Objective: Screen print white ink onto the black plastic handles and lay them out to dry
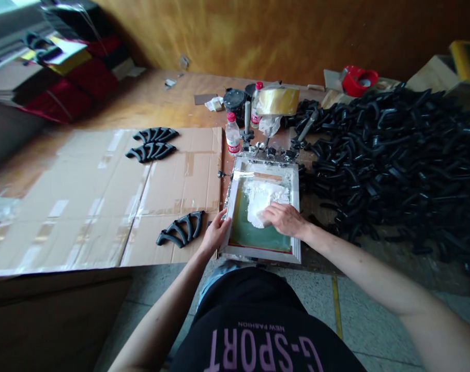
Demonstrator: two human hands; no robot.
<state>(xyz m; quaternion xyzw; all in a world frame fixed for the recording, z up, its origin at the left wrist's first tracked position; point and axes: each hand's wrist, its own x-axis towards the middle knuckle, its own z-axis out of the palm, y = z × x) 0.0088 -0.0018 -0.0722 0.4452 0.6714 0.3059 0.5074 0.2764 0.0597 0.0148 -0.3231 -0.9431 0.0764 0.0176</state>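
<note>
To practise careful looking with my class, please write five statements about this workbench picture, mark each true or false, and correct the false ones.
1. The right hand touches the white material lying within the frame. True.

2. The left hand rests on the heap of black parts. False: the left hand is at the frame's left edge.

3. The heap of black parts lies to the right of the frame. True.

4. The flattened cardboard lies to the right of the frame. False: the flattened cardboard lies to its left.

5. The bottle near the frame's far left corner has a red cap. True.
</note>
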